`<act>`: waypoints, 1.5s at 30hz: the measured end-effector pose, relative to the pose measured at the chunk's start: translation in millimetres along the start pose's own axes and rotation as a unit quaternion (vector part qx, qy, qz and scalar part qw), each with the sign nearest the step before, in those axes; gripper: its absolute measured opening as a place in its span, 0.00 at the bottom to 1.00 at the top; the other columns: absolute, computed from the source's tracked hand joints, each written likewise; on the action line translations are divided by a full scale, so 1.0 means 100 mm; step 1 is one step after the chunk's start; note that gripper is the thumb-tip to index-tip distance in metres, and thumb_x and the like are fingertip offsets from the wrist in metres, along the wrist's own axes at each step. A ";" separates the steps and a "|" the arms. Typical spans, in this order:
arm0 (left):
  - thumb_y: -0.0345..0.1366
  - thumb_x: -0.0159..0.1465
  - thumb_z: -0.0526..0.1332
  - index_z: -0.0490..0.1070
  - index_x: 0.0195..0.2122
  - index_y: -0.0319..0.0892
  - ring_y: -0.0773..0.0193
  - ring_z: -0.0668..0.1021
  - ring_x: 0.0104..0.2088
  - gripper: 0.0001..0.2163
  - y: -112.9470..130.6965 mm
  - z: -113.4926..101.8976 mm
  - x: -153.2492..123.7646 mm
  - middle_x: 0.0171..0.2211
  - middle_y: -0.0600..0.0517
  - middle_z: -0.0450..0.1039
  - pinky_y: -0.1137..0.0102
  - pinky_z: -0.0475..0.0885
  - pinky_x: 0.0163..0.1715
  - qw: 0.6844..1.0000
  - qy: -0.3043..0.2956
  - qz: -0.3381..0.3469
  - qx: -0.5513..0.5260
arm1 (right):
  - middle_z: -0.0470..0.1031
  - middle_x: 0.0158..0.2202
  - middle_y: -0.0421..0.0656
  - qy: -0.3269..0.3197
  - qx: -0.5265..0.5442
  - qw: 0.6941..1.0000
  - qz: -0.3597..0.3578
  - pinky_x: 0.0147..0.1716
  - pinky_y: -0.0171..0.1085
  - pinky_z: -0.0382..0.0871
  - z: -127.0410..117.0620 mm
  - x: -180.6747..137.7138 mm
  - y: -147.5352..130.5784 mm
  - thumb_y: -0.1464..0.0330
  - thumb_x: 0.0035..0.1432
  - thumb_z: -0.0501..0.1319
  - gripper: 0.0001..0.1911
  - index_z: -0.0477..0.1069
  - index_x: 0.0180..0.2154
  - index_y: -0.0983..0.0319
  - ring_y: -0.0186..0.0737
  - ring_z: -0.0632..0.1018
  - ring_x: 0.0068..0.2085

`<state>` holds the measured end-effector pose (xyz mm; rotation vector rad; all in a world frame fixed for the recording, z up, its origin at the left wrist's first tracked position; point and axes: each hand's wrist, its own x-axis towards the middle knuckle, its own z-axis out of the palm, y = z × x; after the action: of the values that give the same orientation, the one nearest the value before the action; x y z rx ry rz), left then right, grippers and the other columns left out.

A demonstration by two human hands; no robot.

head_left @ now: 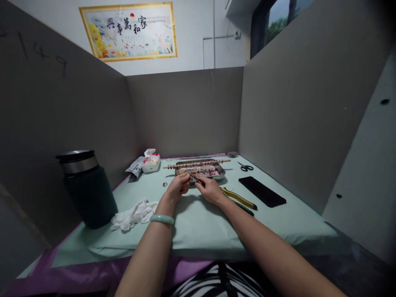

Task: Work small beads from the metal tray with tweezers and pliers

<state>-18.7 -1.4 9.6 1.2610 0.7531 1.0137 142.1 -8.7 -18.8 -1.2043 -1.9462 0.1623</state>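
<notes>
Both hands meet just in front of a metal tray (220, 176) of small beads. My right hand (210, 190) is closed around a small pair of pliers (195, 178), whose metal jaws point left toward the other hand. My left hand (179, 185) is pinched at the tips of those jaws; whatever it holds is too small to make out. Across the tray lies a thin wooden stick (227, 161) with several small red-and-gold pieces along it. A small ring-like piece with red (165, 184) lies on the cloth left of my left hand.
Yellow-handled pliers (239, 198) lie beside my right forearm, with a black phone (262, 191) and scissors (246, 168) further right. Left stand a dark green bottle (89, 194), crumpled tissue (134, 215) and a white tissue box (151, 165). Grey partitions (185, 115) enclose the table.
</notes>
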 end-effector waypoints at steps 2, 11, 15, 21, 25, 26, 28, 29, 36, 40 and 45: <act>0.42 0.56 0.60 0.62 0.29 0.40 0.77 0.45 0.13 0.11 0.00 -0.02 0.00 0.14 0.63 0.42 0.78 0.39 0.12 1.000 -0.016 -0.008 -0.025 | 0.74 0.28 0.41 0.005 0.006 1.000 -0.010 0.27 0.31 0.54 0.00 0.00 0.00 0.63 0.57 0.53 0.12 0.73 0.34 0.62 0.34 0.70 0.28; 0.41 0.56 0.61 0.64 0.31 0.39 0.77 0.45 0.14 0.11 -0.03 -0.03 0.00 0.14 0.63 0.42 0.79 0.40 0.12 0.996 -0.055 -0.031 -0.055 | 0.75 0.30 0.41 0.006 0.040 0.999 -0.022 0.28 0.31 0.56 -0.02 0.01 0.00 0.64 0.58 0.53 0.13 0.73 0.37 0.61 0.34 0.70 0.29; 0.44 0.57 0.60 0.64 0.30 0.39 0.77 0.46 0.13 0.12 -0.02 -0.01 -0.01 0.14 0.63 0.43 0.79 0.41 0.12 0.998 -0.045 -0.025 -0.040 | 0.74 0.29 0.40 0.003 0.045 0.999 -0.016 0.27 0.31 0.55 -0.01 0.00 0.01 0.63 0.58 0.52 0.13 0.73 0.36 0.61 0.34 0.70 0.28; 0.45 0.57 0.60 0.64 0.32 0.39 0.77 0.45 0.13 0.13 -0.01 0.03 -0.02 0.12 0.63 0.44 0.79 0.41 0.12 0.999 -0.025 -0.012 -0.024 | 0.75 0.32 0.42 0.001 0.055 0.998 -0.012 0.30 0.31 0.58 0.00 0.01 0.02 0.62 0.59 0.52 0.14 0.73 0.38 0.61 0.35 0.71 0.31; 0.44 0.58 0.59 0.64 0.32 0.39 0.77 0.45 0.13 0.12 0.00 0.04 -0.03 0.12 0.63 0.44 0.78 0.41 0.12 0.999 -0.028 -0.014 -0.020 | 0.76 0.34 0.42 0.005 0.062 0.998 -0.020 0.32 0.32 0.60 -0.01 0.01 0.03 0.63 0.59 0.53 0.14 0.73 0.41 0.60 0.37 0.73 0.33; 0.44 0.58 0.58 0.64 0.32 0.39 0.77 0.45 0.13 0.12 0.00 0.04 -0.03 0.12 0.63 0.44 0.78 0.41 0.12 0.999 -0.027 -0.015 -0.017 | 0.76 0.34 0.42 0.005 0.060 0.998 -0.020 0.32 0.32 0.60 -0.01 0.01 0.03 0.63 0.59 0.53 0.14 0.73 0.41 0.60 0.37 0.73 0.33; 0.44 0.59 0.57 0.64 0.32 0.40 0.77 0.45 0.12 0.12 0.01 0.04 -0.03 0.12 0.64 0.44 0.78 0.40 0.12 1.000 -0.024 -0.015 -0.012 | 0.76 0.33 0.42 0.008 0.053 0.998 -0.018 0.31 0.32 0.60 -0.02 0.01 0.03 0.63 0.58 0.53 0.14 0.73 0.40 0.60 0.36 0.73 0.31; 0.44 0.59 0.57 0.63 0.32 0.40 0.77 0.45 0.12 0.11 0.01 0.04 -0.03 0.12 0.63 0.44 0.78 0.40 0.12 1.000 -0.024 -0.015 -0.010 | 0.76 0.32 0.42 0.009 0.047 0.999 -0.019 0.30 0.32 0.59 -0.02 0.01 0.03 0.63 0.58 0.53 0.14 0.73 0.39 0.60 0.36 0.72 0.30; 0.40 0.58 0.57 0.59 0.28 0.41 0.78 0.50 0.13 0.09 0.01 0.10 -0.01 0.16 0.61 0.53 0.79 0.42 0.13 1.000 -0.004 -0.008 0.028 | 0.76 0.30 0.41 0.007 0.006 1.000 -0.002 0.28 0.32 0.57 -0.01 0.00 0.03 0.62 0.57 0.53 0.13 0.74 0.39 0.58 0.36 0.72 0.30; 0.41 0.59 0.56 0.58 0.28 0.42 0.77 0.47 0.12 0.10 -0.01 0.12 0.00 0.14 0.62 0.48 0.78 0.39 0.12 0.998 0.017 0.006 0.052 | 0.75 0.29 0.41 0.012 -0.001 1.000 0.016 0.28 0.32 0.56 0.00 0.00 0.04 0.62 0.57 0.54 0.13 0.73 0.36 0.59 0.36 0.71 0.29; 0.44 0.59 0.57 0.56 0.28 0.43 0.77 0.47 0.12 0.12 -0.04 0.12 0.02 0.14 0.64 0.46 0.79 0.41 0.12 0.999 0.002 0.029 0.030 | 0.71 0.24 0.39 -0.037 0.077 0.996 0.016 0.25 0.31 0.54 0.02 0.03 0.04 0.62 0.57 0.52 0.14 0.72 0.30 0.62 0.34 0.67 0.26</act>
<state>-6.5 -4.2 7.5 1.3393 0.7590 1.0482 142.6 -3.9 -20.4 -1.1433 -1.9393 0.3710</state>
